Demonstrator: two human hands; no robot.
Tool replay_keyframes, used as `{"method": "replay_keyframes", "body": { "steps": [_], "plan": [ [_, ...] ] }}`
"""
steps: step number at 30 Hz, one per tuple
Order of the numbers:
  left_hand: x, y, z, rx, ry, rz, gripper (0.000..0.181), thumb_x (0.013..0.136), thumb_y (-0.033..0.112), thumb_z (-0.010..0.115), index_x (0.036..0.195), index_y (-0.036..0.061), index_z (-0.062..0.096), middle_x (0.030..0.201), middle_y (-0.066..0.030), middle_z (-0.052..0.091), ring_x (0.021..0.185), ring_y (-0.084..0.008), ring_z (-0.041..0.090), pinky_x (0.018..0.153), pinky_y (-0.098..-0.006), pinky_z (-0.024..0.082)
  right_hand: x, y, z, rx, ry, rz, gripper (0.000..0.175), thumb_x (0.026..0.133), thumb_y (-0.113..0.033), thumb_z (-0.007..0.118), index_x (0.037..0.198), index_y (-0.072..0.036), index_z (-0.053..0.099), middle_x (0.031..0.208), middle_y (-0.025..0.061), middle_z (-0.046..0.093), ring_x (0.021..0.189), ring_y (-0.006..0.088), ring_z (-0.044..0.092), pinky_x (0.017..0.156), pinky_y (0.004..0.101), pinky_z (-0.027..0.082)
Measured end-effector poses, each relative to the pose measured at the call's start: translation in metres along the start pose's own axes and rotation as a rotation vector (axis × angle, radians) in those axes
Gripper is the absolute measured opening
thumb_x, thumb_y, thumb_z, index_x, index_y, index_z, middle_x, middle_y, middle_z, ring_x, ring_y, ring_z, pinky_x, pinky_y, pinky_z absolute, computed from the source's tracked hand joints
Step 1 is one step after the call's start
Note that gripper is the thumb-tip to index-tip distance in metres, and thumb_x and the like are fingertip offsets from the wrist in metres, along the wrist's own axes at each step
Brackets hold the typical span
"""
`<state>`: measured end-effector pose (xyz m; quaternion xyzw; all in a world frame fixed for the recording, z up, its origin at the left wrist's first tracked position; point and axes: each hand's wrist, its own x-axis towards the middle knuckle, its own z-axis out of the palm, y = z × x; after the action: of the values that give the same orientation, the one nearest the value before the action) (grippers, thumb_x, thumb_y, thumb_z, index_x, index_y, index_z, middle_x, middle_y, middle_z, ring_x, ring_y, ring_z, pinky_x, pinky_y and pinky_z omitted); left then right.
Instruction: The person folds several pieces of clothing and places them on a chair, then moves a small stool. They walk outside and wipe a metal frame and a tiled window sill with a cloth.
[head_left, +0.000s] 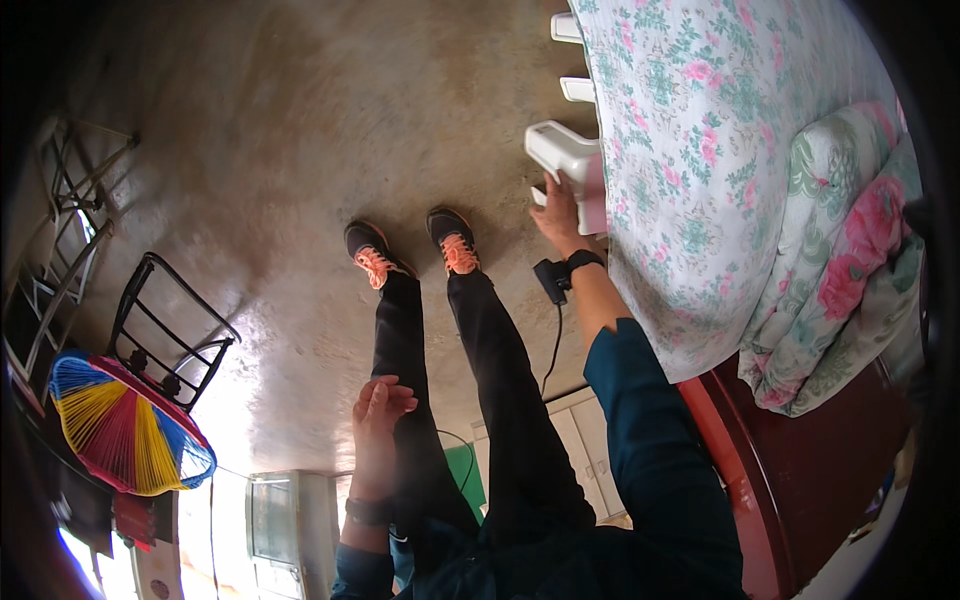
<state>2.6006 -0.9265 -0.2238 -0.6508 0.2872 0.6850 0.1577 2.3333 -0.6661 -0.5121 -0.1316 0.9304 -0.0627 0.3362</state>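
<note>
My right hand (557, 214) has its fingers on a white and pink plastic object (576, 161), possibly a stool, and appears to grip its edge. That object sticks out from under a white, flower-printed bed sheet (675, 150), which hides its far end. White plastic legs (577, 90) poke out farther along the same hem. Before my left leg, my left hand (381, 401) hangs loosely with nothing in it. On my right wrist is a black strap with a small device (553, 281) and a cable running down from it.
A folded floral quilt (847, 277) lies on the bed beside a dark red wooden bed end (810, 465). To the left stand a multicoloured corded chair (135, 427) with a black metal frame and a metal folding frame (75, 202). The concrete floor (300, 135) lies around my feet.
</note>
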Motion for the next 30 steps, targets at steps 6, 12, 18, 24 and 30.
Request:
{"method": "replay_keyframes", "body": {
  "steps": [6, 12, 18, 24, 30],
  "plan": [
    [-0.008, -0.003, -0.002, -0.051, -0.011, -0.015, 0.031, 0.101, 0.028, 0.052, 0.113, -0.0004, 0.060, 0.091, -0.0121, 0.067, 0.079, -0.0196, 0.066, 0.076, -0.0317, 0.055, -0.017, 0.007, -0.017, 0.173, -0.042, 0.007, 0.074, 0.074, -0.025, 0.078, 0.138, -0.005, 0.045, 0.139, 0.0219, 0.046, 0.130, 0.0353, 0.045, 0.106, 0.0423, 0.041],
    [-0.042, 0.007, -0.021, -0.200, -0.094, 0.056, 0.032, 0.101, 0.028, 0.053, 0.114, -0.0003, 0.060, 0.092, -0.0110, 0.068, 0.081, -0.0194, 0.067, 0.078, -0.0314, 0.055, -0.100, -0.060, -0.063, 0.572, -0.413, -0.008, 0.056, 0.085, -0.024, 0.072, 0.134, -0.005, 0.052, 0.124, 0.0166, 0.063, 0.109, 0.0265, 0.063, 0.094, 0.0359, 0.050],
    [-0.110, 0.033, -0.055, -0.374, -0.095, 0.264, 0.031, 0.101, 0.028, 0.054, 0.114, 0.0000, 0.059, 0.092, -0.0096, 0.067, 0.082, -0.0179, 0.067, 0.078, -0.0291, 0.055, -0.172, -0.153, -0.171, 0.788, -0.673, -0.125, 0.048, 0.093, -0.016, 0.066, 0.136, -0.004, 0.050, 0.114, 0.0076, 0.066, 0.102, 0.0139, 0.062, 0.088, 0.0260, 0.048],
    [-0.187, 0.021, -0.075, -0.584, -0.046, 0.432, 0.030, 0.101, 0.030, 0.054, 0.110, 0.0016, 0.060, 0.088, -0.0059, 0.066, 0.077, -0.0135, 0.065, 0.077, -0.0272, 0.054, -0.218, -0.233, -0.274, 0.708, -0.762, -0.324, 0.046, 0.094, -0.017, 0.065, 0.135, -0.002, 0.049, 0.110, 0.0085, 0.066, 0.098, 0.0128, 0.062, 0.085, 0.0255, 0.049],
    [-0.260, -0.046, -0.077, -0.739, 0.142, 0.552, 0.030, 0.100, 0.031, 0.056, 0.111, 0.0030, 0.061, 0.089, -0.0056, 0.067, 0.077, -0.0118, 0.065, 0.073, -0.0261, 0.055, -0.238, -0.307, -0.324, 0.442, -0.854, -0.572, 0.041, 0.093, -0.014, 0.064, 0.130, -0.001, 0.052, 0.108, 0.0091, 0.066, 0.094, 0.0135, 0.063, 0.080, 0.0261, 0.050]
  ]
}}
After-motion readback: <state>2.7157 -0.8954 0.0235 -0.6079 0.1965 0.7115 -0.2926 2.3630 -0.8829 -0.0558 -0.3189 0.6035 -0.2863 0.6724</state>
